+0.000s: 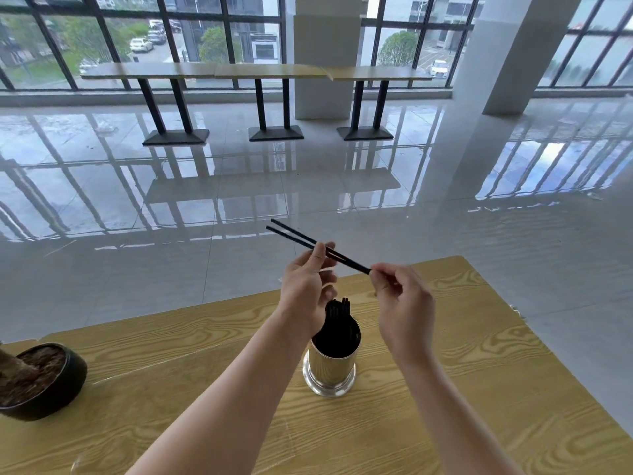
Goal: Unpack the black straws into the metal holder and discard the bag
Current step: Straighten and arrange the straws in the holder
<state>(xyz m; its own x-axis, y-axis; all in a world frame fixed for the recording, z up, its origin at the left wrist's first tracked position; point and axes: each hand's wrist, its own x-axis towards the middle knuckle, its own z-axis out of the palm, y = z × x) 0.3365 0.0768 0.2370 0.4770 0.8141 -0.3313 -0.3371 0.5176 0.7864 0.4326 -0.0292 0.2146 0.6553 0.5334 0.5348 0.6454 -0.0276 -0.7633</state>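
Observation:
Two black straws (294,234) are held in the air above the table, slanting up and to the left. My left hand (306,289) pinches them near their middle. My right hand (402,303) grips their lower right end between its fingertips. Directly below the hands stands the shiny metal holder (330,368) on the wooden table (479,389), with a bunch of several black straws (337,315) upright inside it. No bag shows in view.
A dark bowl-shaped plant pot (44,382) with soil and a trunk sits at the table's left edge. Beyond the table lies glossy tiled floor, with high bar tables (267,72) along the windows and a white pillar (513,53) at the right.

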